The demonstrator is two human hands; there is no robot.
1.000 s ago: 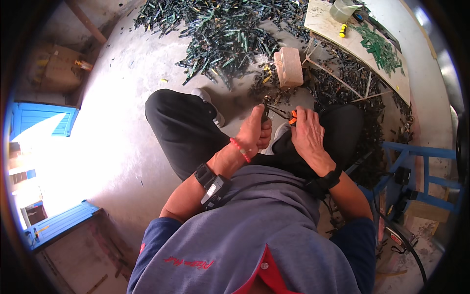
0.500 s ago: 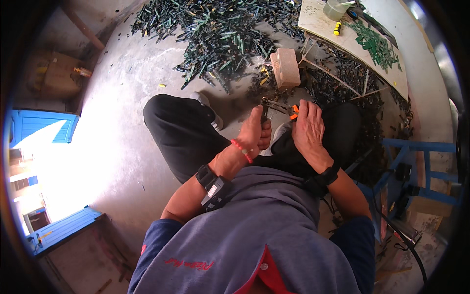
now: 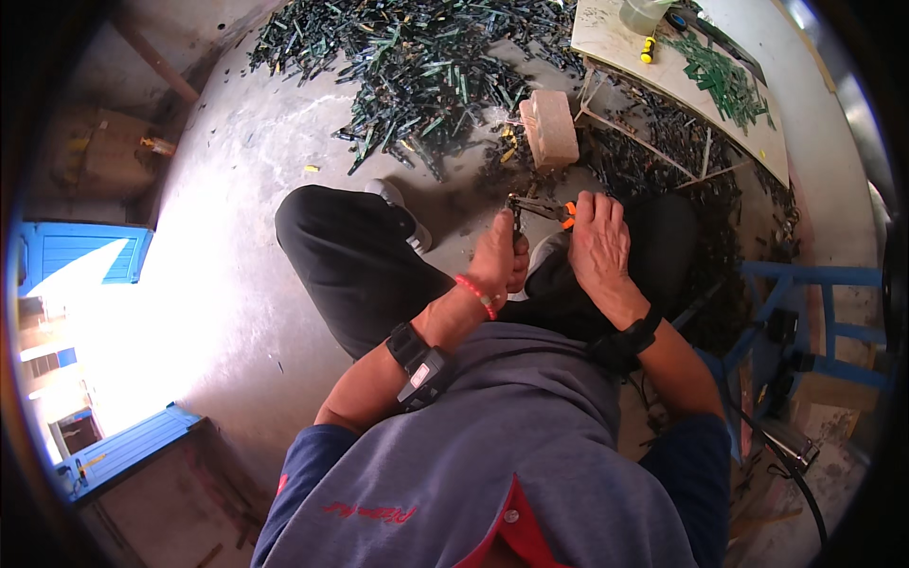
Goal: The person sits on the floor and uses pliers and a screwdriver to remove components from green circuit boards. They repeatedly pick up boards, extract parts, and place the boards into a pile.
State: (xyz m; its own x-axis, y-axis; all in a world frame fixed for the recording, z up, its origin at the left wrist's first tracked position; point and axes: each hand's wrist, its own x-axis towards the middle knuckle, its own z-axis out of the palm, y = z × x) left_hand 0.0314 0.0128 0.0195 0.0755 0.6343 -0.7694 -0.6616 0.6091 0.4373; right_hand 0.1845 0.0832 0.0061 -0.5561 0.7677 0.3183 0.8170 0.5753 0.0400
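Above my crossed legs, my left hand [image 3: 499,253] is closed around a small dark strip [image 3: 517,220], its upper end sticking out past the thumb. My right hand [image 3: 599,241] grips a pair of pliers with orange-and-black handles [image 3: 570,216]. The jaws of the pliers point left and reach the top end of the strip, close to my left thumb. Whether they are clamped on it is too small to make out. Most of the handles lie hidden under my right hand.
A large heap of dark and green strips [image 3: 426,80] covers the floor ahead. Beside it stands a reddish brick [image 3: 551,131]. At right, a low board table [image 3: 606,43] carries a tub [image 3: 646,13], a yellow screwdriver [image 3: 648,49] and green strips [image 3: 724,85]. A blue frame [image 3: 814,276] stands right.
My left hand has shifted slightly right, and more of the dark strip shows beside the thumb. My right hand and the pliers stay nearly in place.
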